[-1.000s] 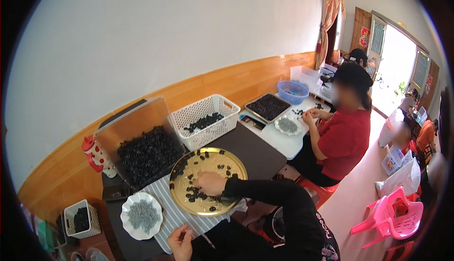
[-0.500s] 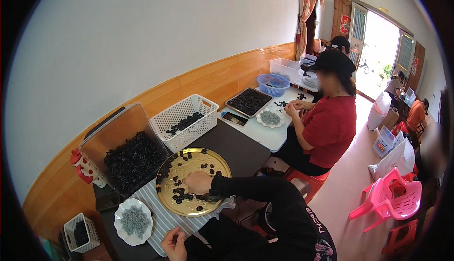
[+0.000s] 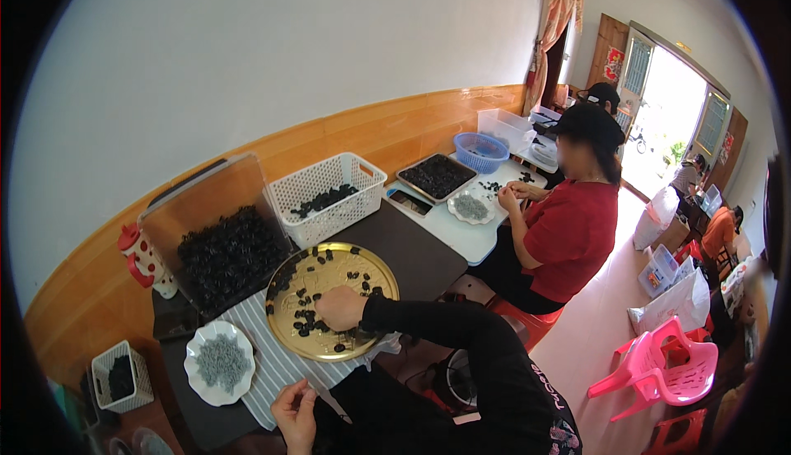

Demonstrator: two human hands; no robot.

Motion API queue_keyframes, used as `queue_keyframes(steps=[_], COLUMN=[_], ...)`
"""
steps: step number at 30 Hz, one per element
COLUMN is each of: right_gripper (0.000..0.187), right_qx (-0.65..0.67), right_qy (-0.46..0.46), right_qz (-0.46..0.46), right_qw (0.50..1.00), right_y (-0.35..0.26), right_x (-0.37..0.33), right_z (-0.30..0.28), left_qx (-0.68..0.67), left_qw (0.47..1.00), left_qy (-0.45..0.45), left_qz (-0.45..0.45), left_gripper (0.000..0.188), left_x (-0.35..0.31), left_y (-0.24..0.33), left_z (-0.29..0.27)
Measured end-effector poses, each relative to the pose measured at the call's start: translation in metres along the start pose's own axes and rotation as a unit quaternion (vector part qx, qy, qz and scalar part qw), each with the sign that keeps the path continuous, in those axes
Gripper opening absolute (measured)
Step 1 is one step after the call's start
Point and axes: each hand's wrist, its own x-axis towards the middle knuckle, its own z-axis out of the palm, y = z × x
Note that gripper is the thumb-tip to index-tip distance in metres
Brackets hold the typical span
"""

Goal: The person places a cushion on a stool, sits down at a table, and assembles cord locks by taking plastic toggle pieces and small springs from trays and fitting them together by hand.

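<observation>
Currently the right hand (image 3: 340, 308) reaches among black pieces (image 3: 304, 333) on a tray (image 3: 338, 273).

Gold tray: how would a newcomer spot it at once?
Find the dark table nearest the camera. Partly over its striped cloth, right of the scalloped white plate, lies the round tray, the right hand down among its black pieces. Among its neighbours, it alone is gold.

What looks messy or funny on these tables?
Nothing looks clearly broken. The striped cloth is rumpled where it pokes out beside the gold tray. Some black pieces lie loose on the white table instead of in a container, though that may be on purpose.
</observation>
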Motion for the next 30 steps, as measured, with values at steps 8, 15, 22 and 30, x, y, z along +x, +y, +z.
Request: queue_keyframes(steps=[8,15,22,30], right_gripper=[0.014,0.014,0.016,0.013], right_qx=[-0.036,0.201,0.262,0.098], right_qy=[-0.015,0.045,0.071,0.099], right_qz=[-0.082,-0.014,0.014,-0.053], right_qw=[0.996,0.978,0.962,0.989], right_y=[-0.001,0.032,0.038,0.012], right_x=[0.005,-0.009,-0.019,-0.017], right_z=[-0.002,-0.001,0.005,-0.004], left_qx=[0.079,0.036,0.072,0.073], left_qw=[0.995,0.999,0.997,0.996], left_qy=[0.008,-0.013,-0.028,-0.036], left_qz=[0.053,0.017,-0.017,-0.023], left_gripper=[0.019,0.02,0.02,0.019], left_x=[0.001,0.009,0.007,0.01], left_y=[0.001,0.003,0.004,-0.001], left_z=[-0.004,0.002,-0.002,0.002])
